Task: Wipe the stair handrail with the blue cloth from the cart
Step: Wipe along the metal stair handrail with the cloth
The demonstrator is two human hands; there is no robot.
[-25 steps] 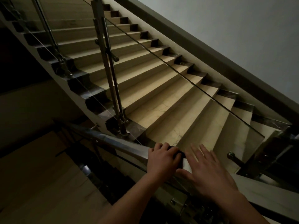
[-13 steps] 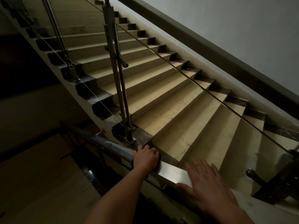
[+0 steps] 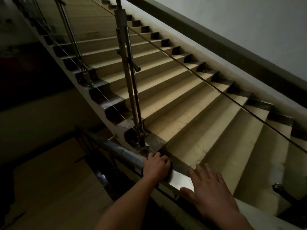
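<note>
Left hand, curled over blue cloth, has slid along handrail away from right hand, still spread flat on it; wipe stroke judged under way.

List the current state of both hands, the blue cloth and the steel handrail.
left hand: fingers curled over the cloth, pressing it onto the rail.
right hand: fingers straight, palm flat on the rail, holding nothing.
dark blue cloth: bunched under the left hand, mostly hidden.
flat shiny steel handrail: both hands on it, bare metal showing between them.
</note>
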